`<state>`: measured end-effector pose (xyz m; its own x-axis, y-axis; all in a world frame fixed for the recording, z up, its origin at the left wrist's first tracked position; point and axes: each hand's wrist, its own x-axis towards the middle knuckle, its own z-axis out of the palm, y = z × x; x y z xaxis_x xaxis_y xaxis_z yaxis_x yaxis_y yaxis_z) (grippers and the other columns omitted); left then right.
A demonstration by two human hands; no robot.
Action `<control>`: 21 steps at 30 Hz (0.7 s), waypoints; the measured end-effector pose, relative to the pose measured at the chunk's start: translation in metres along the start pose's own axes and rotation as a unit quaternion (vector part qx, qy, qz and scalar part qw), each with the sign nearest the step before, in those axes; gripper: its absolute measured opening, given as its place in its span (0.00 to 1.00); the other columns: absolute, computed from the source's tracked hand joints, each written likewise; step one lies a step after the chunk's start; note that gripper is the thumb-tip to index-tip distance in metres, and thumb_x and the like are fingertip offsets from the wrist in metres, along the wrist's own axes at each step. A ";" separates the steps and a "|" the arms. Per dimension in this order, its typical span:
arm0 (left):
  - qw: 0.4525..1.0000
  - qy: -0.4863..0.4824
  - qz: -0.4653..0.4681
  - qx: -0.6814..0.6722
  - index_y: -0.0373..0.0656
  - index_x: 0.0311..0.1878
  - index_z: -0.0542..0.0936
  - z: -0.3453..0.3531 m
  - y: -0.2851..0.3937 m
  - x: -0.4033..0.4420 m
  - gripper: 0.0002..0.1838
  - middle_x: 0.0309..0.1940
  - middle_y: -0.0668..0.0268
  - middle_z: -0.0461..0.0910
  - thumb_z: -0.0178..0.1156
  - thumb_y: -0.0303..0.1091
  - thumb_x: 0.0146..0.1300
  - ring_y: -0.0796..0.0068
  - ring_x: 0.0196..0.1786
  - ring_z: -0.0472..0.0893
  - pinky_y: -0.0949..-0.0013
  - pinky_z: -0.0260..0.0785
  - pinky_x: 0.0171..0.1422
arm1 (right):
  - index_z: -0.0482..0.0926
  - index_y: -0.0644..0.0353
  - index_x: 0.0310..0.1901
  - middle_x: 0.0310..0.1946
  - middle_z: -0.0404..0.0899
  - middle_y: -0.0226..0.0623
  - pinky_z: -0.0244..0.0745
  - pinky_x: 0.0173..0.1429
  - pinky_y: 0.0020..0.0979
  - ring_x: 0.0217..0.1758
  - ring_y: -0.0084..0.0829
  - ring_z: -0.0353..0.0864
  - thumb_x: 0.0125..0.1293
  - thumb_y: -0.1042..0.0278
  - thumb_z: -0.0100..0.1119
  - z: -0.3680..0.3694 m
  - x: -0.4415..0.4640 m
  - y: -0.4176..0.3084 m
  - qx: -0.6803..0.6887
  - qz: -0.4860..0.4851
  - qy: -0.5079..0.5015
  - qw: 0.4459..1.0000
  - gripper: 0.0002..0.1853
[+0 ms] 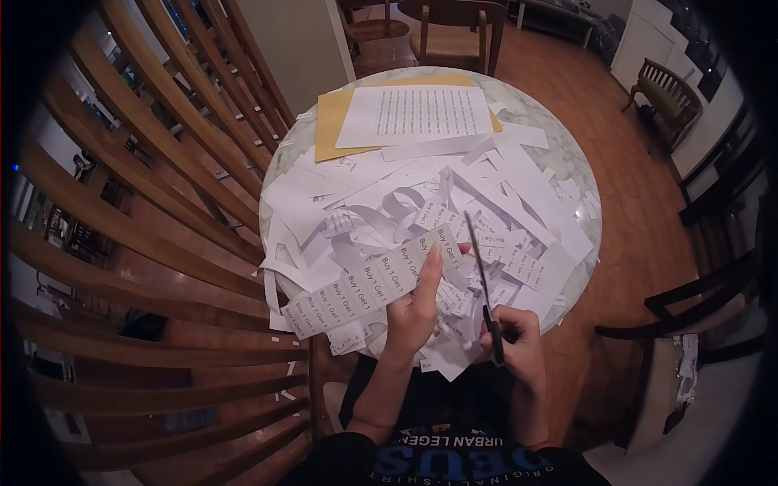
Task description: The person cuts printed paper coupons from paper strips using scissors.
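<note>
My left hand [415, 312] grips a strip of paper [356, 285] printed over and over with "Buy 1 Get 1", its thumb lying on top near the right end. In my right hand [519, 336] is a pair of scissors [485, 293] with black handles, the blades pointing up and away from me. The blades stand just right of the strip's end, apart from it. Whether they are spread cannot be made out. Beneath both hands lie small cut paper slips [504, 239] with the same print, some in what looks like an open paper tray [539, 223].
A round marble table [559, 146] bears loose white offcuts [312, 190] and curled strips. At its far side a printed sheet [429, 113] rests on a yellow envelope [328, 125]. Wooden slats [174, 154] rise at the left. A wooden chair [454, 36] stands beyond.
</note>
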<state>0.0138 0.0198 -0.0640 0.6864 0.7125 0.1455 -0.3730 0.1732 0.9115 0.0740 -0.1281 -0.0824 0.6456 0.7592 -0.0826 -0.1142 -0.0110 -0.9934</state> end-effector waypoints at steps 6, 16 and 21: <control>0.996 0.062 0.055 0.031 0.34 0.39 0.75 0.004 0.002 -0.006 0.11 0.30 0.67 0.76 0.48 0.32 0.66 0.84 0.35 0.72 0.79 0.64 0.38 | 0.70 0.63 0.24 0.14 0.66 0.22 0.47 0.20 0.17 0.15 0.10 0.56 0.44 0.61 0.63 -0.007 -0.002 0.002 0.052 -0.061 -0.058 0.995 0.15; 0.987 -0.145 0.033 0.061 0.35 0.32 0.70 0.004 0.004 -0.016 0.09 0.24 0.69 0.67 0.46 0.31 0.65 0.83 0.25 0.67 0.78 0.59 0.29 | 0.68 0.62 0.36 0.33 0.74 0.35 0.62 0.33 0.16 0.29 0.15 0.68 0.46 0.74 0.65 0.016 -0.003 -0.017 0.177 -0.122 0.090 0.972 0.17; 0.968 -0.229 0.027 0.095 0.32 0.36 0.72 0.014 0.002 -0.016 0.08 0.31 0.65 0.69 0.51 0.28 0.62 0.81 0.29 0.70 0.77 0.62 0.32 | 0.67 0.62 0.34 0.30 0.73 0.36 0.65 0.39 0.20 0.32 0.20 0.71 0.44 0.80 0.63 0.003 -0.005 -0.017 0.207 -0.134 0.145 0.958 0.16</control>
<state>0.0104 -0.0010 -0.0587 0.8903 0.3323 0.3113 -0.3248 -0.0157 0.9457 0.0707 -0.1300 -0.0646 0.8694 0.4852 0.0934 -0.1659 0.4648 -0.8697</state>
